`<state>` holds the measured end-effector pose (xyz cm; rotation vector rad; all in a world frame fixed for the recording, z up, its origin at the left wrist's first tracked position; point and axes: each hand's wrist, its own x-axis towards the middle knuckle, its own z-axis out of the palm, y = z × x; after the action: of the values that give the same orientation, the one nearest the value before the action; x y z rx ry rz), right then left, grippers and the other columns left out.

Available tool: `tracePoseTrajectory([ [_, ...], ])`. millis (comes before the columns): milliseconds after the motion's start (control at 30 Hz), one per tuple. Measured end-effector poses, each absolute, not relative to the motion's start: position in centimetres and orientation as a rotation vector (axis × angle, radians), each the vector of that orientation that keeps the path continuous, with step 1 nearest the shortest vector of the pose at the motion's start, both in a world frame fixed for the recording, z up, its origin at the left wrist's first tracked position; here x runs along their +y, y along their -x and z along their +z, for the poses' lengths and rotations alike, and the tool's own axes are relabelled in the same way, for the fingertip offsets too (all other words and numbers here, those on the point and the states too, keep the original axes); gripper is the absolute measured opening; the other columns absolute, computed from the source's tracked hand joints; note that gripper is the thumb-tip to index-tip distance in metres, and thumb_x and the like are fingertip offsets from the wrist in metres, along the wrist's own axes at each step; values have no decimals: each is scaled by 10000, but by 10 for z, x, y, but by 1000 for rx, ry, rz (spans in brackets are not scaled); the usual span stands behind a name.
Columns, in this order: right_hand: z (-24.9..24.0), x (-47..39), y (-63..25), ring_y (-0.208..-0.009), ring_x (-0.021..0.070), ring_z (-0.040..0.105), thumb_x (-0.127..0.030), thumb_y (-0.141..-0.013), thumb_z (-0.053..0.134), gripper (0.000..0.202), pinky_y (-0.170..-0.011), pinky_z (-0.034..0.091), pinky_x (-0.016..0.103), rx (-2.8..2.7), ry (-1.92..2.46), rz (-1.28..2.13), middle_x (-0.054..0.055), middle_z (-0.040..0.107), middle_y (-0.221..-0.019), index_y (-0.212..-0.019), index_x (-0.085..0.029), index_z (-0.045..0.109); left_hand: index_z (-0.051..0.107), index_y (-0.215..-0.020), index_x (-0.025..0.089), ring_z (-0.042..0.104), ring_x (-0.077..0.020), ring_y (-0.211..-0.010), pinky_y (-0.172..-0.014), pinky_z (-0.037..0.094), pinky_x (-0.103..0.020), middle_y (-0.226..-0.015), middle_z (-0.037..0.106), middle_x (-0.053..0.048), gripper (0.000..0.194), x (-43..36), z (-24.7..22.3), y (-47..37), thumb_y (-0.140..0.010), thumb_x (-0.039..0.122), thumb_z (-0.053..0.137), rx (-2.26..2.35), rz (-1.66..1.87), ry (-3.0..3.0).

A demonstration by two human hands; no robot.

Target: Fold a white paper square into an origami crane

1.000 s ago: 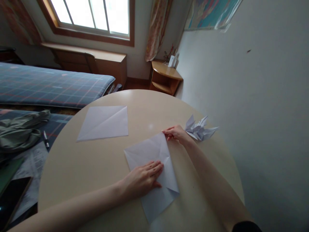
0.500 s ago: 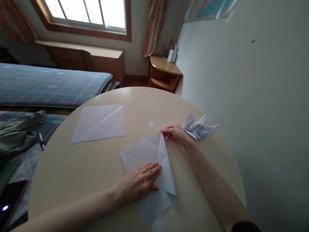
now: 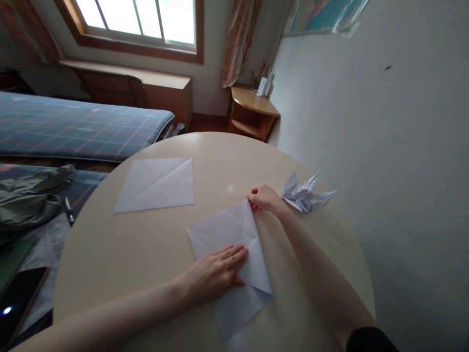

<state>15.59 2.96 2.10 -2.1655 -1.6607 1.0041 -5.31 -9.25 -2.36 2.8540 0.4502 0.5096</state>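
A partly folded white sheet (image 3: 223,227) with several creases lies on the round cream table (image 3: 146,254). My left hand (image 3: 220,274) rests flat on the sheet's middle, fingers stretched out. At the sheet's far right corner, my right hand (image 3: 262,198) pinches the tip between thumb and fingers. Folded paper pieces (image 3: 306,193) with pointed tips sit just right of my right hand. Farther off on the left is a creased white sheet (image 3: 157,186), which neither hand touches.
Left of the table are a black phone (image 3: 24,298), a pen (image 3: 69,211), papers and a grey-green cloth (image 3: 32,195). Beyond stand a plaid mattress (image 3: 84,127) and a small corner shelf (image 3: 254,110). A wall (image 3: 403,171) runs along the right.
The fingers of my right hand have curled in closer at the corner. My left hand stays flat on the sheet. The whole view has shifted slightly.
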Motion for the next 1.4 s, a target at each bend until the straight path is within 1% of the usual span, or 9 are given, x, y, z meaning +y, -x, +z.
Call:
tracePoseTrajectory([
  [133,29,42,-152,-536,176,660,-115,-643,552,104,-447,454,178,-1752,2263,1064,93,691,-615,-608,-100,650,470,-1244,27,442,-252,-1227,-1046,380,-364,-1280,511,-175,475,-92,-26,52,-927,370,387,463,508,-2836],
  [367,42,56,-139,-515,221,662,-116,-639,571,111,-474,478,215,-1831,2381,1089,93,622,-446,-613,-62,664,466,-1242,15,437,-252,-1231,-1043,378,-360,-1289,503,-172,481,-91,-24,51,-921,369,405,475,452,-2827],
  [500,43,56,-137,-483,204,654,-148,-714,558,161,-464,461,209,-1764,2390,1063,105,624,-456,-634,-47,654,456,-1258,38,429,-242,-1237,-1050,368,-355,-1298,496,-166,469,-90,-24,50,-924,365,406,470,445,-2815],
  [667,45,35,-151,-522,124,653,-238,-850,498,262,-436,428,145,-1599,2224,1188,114,701,-659,-722,-67,650,464,-1256,50,429,-244,-1237,-1050,370,-356,-1295,500,-162,461,-90,-27,50,-921,363,415,463,488,-2809],
  [733,43,24,-157,-576,115,663,-307,-832,558,260,-447,423,123,-1546,2135,1226,103,711,-699,-750,-84,662,471,-1250,47,439,-246,-1229,-1046,375,-355,-1288,506,-166,463,-90,-27,50,-918,366,421,466,498,-2803],
  [833,38,12,-163,-590,120,658,-354,-747,670,261,-479,444,133,-1461,2046,1225,93,710,-690,-744,-93,668,470,-1249,39,450,-249,-1221,-1041,379,-359,-1279,513,-170,465,-90,-25,50,-919,363,418,461,500,-2804],
  [1033,24,6,-163,-559,112,628,-291,-687,723,203,-516,471,162,-1320,1920,1210,63,694,-634,-737,-100,679,472,-1238,18,448,-255,-1222,-1038,385,-357,-1285,511,-163,465,-92,-23,51,-915,350,429,471,472,-2818],
  [1300,18,7,-166,-494,90,588,-192,-683,691,100,-466,446,153,-1196,1818,1278,55,678,-593,-693,-94,676,488,-1214,-7,468,-261,-1204,-1029,397,-362,-1272,519,-175,468,-93,-21,51,-933,351,375,456,517,-2843],
  [1400,16,7,-167,-484,91,589,-205,-675,692,108,-451,433,152,-1174,1787,1298,51,674,-575,-665,-98,676,481,-1223,-1,468,-260,-1204,-1025,402,-370,-1271,518,-179,467,-93,-21,51,-935,351,372,451,526,-2842],
])
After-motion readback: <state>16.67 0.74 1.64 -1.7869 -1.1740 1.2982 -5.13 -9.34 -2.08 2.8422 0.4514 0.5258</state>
